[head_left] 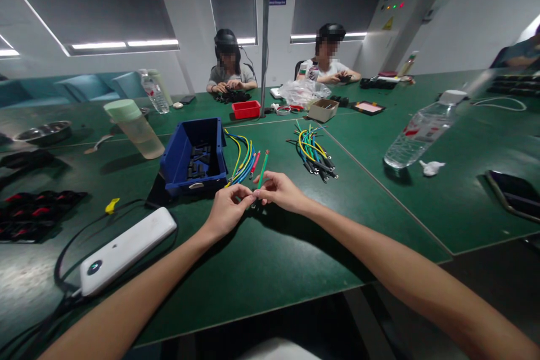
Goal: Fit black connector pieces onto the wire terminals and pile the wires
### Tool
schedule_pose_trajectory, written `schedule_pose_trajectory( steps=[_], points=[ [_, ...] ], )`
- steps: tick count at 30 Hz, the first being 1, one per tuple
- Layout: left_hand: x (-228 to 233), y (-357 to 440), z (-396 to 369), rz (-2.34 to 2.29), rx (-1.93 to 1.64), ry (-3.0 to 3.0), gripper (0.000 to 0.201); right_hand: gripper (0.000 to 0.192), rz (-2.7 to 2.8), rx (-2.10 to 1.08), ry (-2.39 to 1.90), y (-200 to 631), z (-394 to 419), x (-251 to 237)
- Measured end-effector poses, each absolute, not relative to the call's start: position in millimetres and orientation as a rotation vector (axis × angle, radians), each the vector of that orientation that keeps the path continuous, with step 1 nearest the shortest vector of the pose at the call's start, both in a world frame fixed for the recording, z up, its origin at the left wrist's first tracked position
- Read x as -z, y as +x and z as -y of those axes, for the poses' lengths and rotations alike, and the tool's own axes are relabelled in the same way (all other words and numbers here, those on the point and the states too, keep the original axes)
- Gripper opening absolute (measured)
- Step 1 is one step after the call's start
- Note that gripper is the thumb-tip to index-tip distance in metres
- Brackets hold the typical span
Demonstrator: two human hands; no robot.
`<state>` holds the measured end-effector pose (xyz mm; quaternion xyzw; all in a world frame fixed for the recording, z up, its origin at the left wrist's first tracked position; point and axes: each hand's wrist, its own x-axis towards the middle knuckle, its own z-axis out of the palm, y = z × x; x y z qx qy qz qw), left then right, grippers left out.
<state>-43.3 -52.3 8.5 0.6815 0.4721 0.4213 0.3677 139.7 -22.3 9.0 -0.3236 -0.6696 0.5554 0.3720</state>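
Note:
A short green wire (263,167) stands nearly upright between the hands, its bare copper end on top. My right hand (280,191) is closed in a pinch round its lower part. My left hand (230,209) pinches at the wire's lower end, fingertips touching those of the right. A small metal ring (253,206) peeks out below the fingers; the rest of that end is hidden. Just beyond lie a red wire (255,165) and a bundle of yellow, blue and green wires (241,157). Farther right is a pile of wires with black sleeves and ring terminals (312,149).
Left of the wires sits a blue bin (172,166) with black pieces inside. A white power bank (129,250) with cables lies near my left forearm. Bottles (422,129) (137,129), a phone (517,194) and a red tray (246,109) stand around. Two people work across the table.

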Motion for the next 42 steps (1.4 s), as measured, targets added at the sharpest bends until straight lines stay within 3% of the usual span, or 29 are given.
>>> schedule_pose_trajectory(
  steps=[19, 31, 35, 42],
  points=[
    [-18, -44, 57, -1.285, -1.115, 1.991, 0.016, 0.049, 1.760, -1.120, -0.957, 147, 15, -10],
    [-33, -72, 40, -1.774, -1.582, 2.149, 0.011, 0.056, 1.712, -1.019, -1.067, 169, -9, -11],
    [-36, -81, 29, -1.937, -1.413, 2.311, 0.020, 0.048, 1.713, -0.939, -1.147, 180, -18, -13],
    [-35, -90, 20, -2.220, -0.774, 2.558, 0.043, 0.029, 1.730, -0.848, -1.224, 197, -25, -24]
  ],
)
